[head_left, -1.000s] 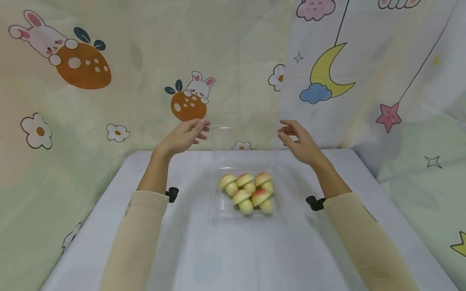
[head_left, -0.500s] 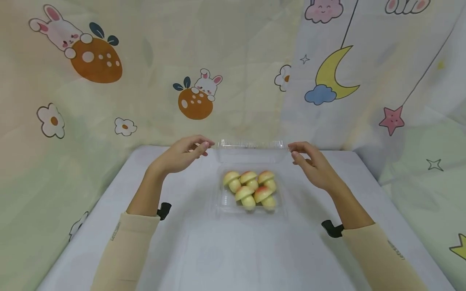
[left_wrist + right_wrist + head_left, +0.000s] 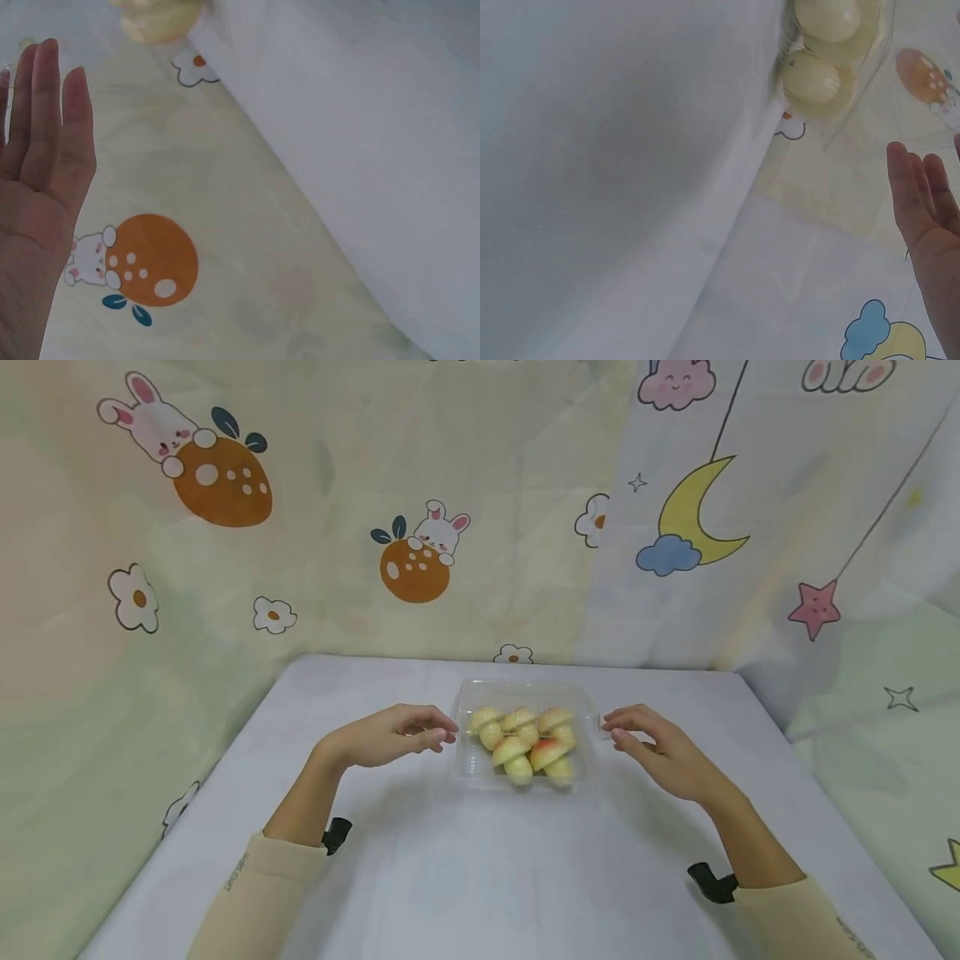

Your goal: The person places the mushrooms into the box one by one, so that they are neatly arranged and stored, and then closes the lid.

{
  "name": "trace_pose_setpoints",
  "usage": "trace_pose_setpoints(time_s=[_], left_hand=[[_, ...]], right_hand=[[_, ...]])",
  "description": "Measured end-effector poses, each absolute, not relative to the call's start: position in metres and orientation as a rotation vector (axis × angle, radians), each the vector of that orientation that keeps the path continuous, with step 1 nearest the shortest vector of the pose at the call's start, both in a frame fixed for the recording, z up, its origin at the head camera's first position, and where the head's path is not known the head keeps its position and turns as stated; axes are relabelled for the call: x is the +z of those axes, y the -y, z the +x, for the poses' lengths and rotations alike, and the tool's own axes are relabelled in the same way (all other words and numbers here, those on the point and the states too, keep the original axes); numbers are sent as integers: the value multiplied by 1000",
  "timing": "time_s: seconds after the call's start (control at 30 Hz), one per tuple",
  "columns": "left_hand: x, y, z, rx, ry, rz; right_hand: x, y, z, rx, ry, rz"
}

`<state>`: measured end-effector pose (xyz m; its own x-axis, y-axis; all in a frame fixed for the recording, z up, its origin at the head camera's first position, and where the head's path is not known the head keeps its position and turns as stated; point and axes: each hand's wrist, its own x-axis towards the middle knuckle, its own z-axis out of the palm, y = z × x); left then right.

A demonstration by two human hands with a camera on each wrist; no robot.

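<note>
A clear plastic box (image 3: pixel 474 768) sits toward the back of the table, holding several pale yellow mushroom-shaped pieces (image 3: pixel 517 768) with reddish blush on their caps. Its hinged clear lid (image 3: pixel 525 688) slants forward over the back row, partly lowered. At the lid's left side is my left hand (image 3: pixel 386 739), fingertips at its edge. My right hand (image 3: pixel 660 756) is at the opposite side, fingertips close to the lid's corner. Both wrist views show the left hand (image 3: pixel 45 157) and right hand (image 3: pixel 930 217) with fingers mostly extended; the contact points are hard to make out.
White cloth covers the table (image 3: pixel 480 877). A printed fabric backdrop (image 3: pixel 510 460) with rabbits, flowers and a moon rises behind the table's back edge and along both sides. A dark wrist device (image 3: pixel 712 883) shows at the right sleeve, another (image 3: pixel 337 836) at the left.
The lid has swung down from nearly upright to low over the mushroom-shaped pieces. Both hands have come down and forward with it. The head view has shifted slightly.
</note>
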<state>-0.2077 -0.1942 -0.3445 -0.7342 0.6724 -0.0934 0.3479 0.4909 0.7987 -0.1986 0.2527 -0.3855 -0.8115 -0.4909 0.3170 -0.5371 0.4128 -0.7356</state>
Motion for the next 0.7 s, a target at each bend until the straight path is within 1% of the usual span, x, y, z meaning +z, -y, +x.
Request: trace_pose_setpoints(time_s=[0.33,0.5,0.7], left_hand=[[-375,196,-196,1082,-2297,827],[-380,197,-192,1010,-2353,835],[-386,197,-189,927,-2418,850]], right_hand=[[-401,-251,-178,1267,2803,883],[-402,-246,-174,1193,2813,900],[-401,-242,-171,1210,2816,881]])
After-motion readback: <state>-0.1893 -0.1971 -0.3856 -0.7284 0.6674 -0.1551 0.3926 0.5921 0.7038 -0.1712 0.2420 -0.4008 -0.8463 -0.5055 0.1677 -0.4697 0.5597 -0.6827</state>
